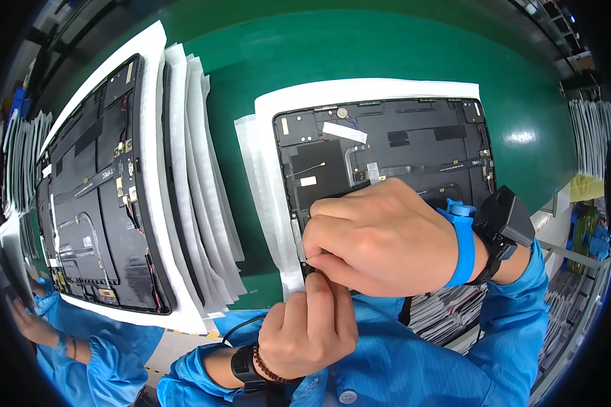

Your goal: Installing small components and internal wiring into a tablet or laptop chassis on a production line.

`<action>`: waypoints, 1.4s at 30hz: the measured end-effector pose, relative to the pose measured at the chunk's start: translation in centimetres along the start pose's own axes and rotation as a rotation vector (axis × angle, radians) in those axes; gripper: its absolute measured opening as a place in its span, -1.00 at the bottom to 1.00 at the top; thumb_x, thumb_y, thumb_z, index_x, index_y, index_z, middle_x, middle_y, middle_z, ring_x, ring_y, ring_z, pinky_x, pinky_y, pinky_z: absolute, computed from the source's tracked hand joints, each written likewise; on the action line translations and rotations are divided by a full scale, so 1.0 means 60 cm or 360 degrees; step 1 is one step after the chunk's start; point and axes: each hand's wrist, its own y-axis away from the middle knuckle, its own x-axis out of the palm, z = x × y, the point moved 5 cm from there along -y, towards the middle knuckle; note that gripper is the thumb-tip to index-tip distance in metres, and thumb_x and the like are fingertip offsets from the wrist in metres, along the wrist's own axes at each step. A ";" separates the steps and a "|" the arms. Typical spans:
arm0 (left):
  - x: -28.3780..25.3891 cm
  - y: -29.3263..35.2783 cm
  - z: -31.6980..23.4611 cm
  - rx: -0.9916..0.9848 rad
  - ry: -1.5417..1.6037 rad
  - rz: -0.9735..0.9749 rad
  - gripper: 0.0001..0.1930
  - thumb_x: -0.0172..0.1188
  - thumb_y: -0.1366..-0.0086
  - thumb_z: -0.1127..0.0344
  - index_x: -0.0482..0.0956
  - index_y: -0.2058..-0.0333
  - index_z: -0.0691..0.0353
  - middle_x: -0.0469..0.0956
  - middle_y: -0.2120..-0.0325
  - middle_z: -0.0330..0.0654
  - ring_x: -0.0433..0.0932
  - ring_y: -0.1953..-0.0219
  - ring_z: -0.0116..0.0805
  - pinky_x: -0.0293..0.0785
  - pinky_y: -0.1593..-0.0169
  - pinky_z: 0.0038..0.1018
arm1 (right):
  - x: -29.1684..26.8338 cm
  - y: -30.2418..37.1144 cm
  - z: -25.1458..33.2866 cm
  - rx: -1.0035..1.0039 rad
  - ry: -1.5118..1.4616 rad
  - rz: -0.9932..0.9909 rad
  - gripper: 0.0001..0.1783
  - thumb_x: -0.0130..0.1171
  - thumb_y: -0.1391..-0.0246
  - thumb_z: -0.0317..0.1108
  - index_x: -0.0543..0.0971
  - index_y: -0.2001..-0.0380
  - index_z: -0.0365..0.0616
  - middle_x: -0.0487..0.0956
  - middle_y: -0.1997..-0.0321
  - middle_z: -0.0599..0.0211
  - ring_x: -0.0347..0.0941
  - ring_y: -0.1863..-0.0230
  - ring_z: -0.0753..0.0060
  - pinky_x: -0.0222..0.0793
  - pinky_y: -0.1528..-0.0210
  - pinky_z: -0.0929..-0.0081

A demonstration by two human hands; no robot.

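In front of me a black tablet or laptop housing (424,159) lies with its inner side up on white foam sheeting (366,88). Cables, small boards and a white paper strip (345,132) sit inside it. My right hand (387,237) reaches over its near left part, fingers curled and pinched at the left edge. Just below, my left hand (309,329) is closed too, its fingertips meeting the right ones at that edge. Whatever they pinch is hidden. A dark thin piece (346,193) shows behind my right knuckles; I cannot tell whether it is held.
On the left, a similar housing (91,197) tops a stack interleaved with white sheets (200,183). The table (237,54) is green. At lower left is another person's hand (34,325). More sheet stacks (590,136) stand at the far right.
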 end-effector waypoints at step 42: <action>0.005 0.019 -0.005 -0.0035 -0.0029 0.0025 -0.80 0.17 0.00 0.56 0.74 0.40 0.28 0.58 0.42 -0.14 0.32 0.64 -0.54 0.00 0.65 -0.65 | 0.001 -0.009 -0.007 0.0049 0.0122 0.0014 -0.84 0.39 0.11 -0.43 0.55 0.49 -0.06 0.45 0.51 0.42 0.48 0.57 0.24 0.31 0.61 0.32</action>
